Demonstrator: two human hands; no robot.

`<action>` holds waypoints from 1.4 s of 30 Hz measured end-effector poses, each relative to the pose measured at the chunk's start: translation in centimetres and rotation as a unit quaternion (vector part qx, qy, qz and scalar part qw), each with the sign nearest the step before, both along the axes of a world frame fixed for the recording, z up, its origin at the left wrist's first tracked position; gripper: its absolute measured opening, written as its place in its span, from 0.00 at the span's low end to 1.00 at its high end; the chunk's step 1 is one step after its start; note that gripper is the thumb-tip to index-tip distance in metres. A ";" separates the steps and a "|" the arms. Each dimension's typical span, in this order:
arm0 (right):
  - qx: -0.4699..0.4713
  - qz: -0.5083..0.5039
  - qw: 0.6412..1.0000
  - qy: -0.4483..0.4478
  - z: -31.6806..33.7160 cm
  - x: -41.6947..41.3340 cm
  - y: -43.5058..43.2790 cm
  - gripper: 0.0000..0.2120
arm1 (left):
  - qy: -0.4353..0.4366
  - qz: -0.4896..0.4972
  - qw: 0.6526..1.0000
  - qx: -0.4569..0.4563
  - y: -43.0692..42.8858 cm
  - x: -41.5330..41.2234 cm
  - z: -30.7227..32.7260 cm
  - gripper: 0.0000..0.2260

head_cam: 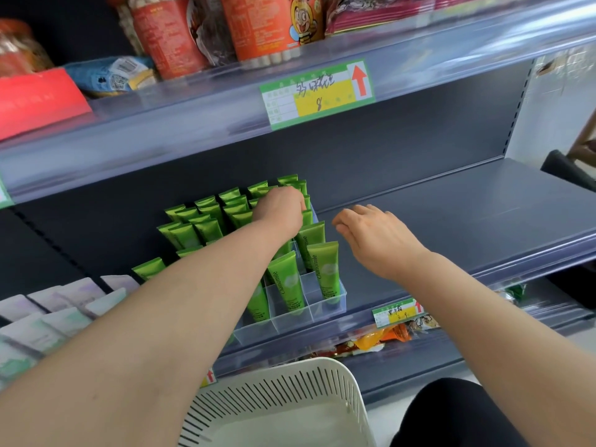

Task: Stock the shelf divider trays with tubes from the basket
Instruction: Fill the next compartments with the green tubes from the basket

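Far left of the left hand, pale sachets point(64, 304) lie in rows on the shelf point(467, 214). Between them and the left hand, green tubes point(209, 229) stand upright, caps down, in close rows inside a clear divider tray point(258, 330). The left forearm crosses over the nearer rows and hides part of them.

The left hand point(280, 209) reaches to the back rows, knuckles up, with its fingers bent down among the tube tops. The fingertips are hidden, so I cannot tell whether they grip a tube or only touch the tops. Just below the left wrist, three tubes marked "Chamomile" point(287, 279) stand in the tray's right-hand compartments, with bare compartments in front of them.

The right hand point(371, 233) hovers just right of the tray over bare shelf, palm down, its fingers loose and slightly curved, holding nothing. The two hands are near each other but apart.

Below both forearms, closest to the person, sits a white slotted basket point(274, 391). Above the hands, a green and yellow price tag point(317, 93) hangs on the upper shelf's edge.
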State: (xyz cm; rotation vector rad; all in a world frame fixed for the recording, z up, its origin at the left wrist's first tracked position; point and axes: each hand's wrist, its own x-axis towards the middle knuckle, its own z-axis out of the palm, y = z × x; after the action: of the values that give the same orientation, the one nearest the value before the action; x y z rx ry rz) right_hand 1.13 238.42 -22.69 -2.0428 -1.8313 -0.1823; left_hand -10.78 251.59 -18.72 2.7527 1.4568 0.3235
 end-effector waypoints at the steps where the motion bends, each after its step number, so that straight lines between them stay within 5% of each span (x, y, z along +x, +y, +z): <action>1: -0.001 0.000 1.000 0.003 0.0 0.0 0.0 0.15 | -0.009 0.002 1.000 0.000 0.0 0.2 0.0 0.12; 18: 0.053 0.049 0.997 -0.005 2.3 -4.4 1.4 0.13 | -0.097 -0.044 0.994 -0.035 1.1 -5.0 1.9 0.07; 30: -0.021 0.096 0.989 -0.114 1.2 -7.3 2.7 0.10 | 0.061 -0.078 0.994 -0.040 -0.7 -7.3 1.0 0.06; 42: -0.041 0.077 0.992 -0.094 1.3 -7.0 2.1 0.16 | 0.051 -0.044 0.998 -0.021 -0.7 -7.1 -0.1 0.07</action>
State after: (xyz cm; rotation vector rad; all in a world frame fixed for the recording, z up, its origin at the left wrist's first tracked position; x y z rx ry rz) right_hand -5.87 240.53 -21.35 -1.9854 -2.1340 -0.2676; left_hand -17.87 250.89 -18.79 2.8279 1.3408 0.1507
